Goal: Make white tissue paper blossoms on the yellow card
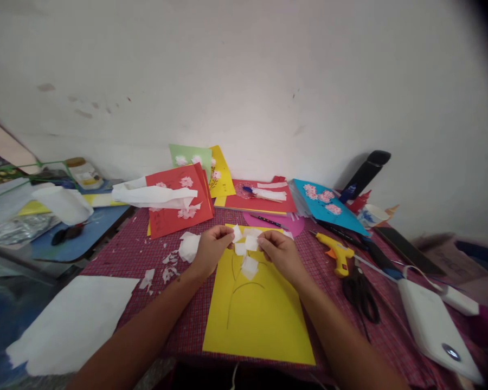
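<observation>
Both my hands hover over a yellow card sheet (256, 319) that bears thin drawn curved lines. My left hand (211, 250) pinches a small white tissue square (237, 233) between its fingertips. My right hand (280, 252) is closed too, its fingers on another white tissue piece (252, 242). More white tissue squares (249, 266) lie on the yellow sheet just below my fingers. White tissue scraps (188, 246) sit on the checked cloth to the left of my left hand.
A yellow glue gun (336, 252) and black scissors (361, 295) lie right of the sheet, near a white device (435, 325). Red (178, 200), green, yellow and blue cards (327, 206) with pink flowers line the wall. A white paper sheet (71, 322) lies front left.
</observation>
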`<state>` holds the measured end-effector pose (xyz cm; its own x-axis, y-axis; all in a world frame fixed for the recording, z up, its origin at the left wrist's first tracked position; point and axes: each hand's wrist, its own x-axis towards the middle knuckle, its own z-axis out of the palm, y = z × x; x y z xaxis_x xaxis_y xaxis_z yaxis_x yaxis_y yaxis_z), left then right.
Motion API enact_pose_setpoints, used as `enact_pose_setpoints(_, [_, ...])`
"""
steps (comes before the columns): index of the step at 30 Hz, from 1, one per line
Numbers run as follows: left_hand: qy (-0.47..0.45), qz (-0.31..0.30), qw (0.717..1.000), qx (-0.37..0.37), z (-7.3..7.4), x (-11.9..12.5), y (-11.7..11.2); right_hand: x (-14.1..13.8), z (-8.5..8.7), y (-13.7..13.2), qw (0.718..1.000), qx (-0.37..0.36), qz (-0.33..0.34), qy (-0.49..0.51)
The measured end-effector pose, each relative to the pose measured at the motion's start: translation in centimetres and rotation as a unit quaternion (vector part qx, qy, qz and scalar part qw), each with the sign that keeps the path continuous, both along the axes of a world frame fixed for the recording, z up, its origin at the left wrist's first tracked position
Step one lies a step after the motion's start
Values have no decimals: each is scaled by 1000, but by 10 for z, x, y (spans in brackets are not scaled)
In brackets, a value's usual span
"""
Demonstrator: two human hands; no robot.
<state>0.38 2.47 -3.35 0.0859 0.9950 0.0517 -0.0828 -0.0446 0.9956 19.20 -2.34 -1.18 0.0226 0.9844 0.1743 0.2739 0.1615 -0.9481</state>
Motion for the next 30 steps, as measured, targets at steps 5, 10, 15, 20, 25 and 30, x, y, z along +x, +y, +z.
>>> enact_pose_setpoints(5, [-26, -3, 1000, -8, 2, 1, 1, 2, -2, 0, 990, 45, 7, -131])
enact_pose_setpoints(10, [-35, -8, 999, -15, 3, 3, 0, 6, -8, 4, 987, -87, 81, -107])
enact_pose_setpoints(15, [-28, -29, 999, -13, 1, 4, 0, 9, -20, 9, 973, -138, 83, -167])
enact_pose_setpoints(20, [-2, -56, 998, -7, -3, 4, 0, 7, -21, 10, 986, -39, 16, -162])
enact_pose_setpoints(25, [29, -111, 993, 17, -2, 5, -4, -3, -16, 6, 999, -21, 27, -20])
enact_pose_setpoints(30, [37, -175, 984, 13, 3, 6, -9, -7, -18, 5, 999, -25, 38, 20])
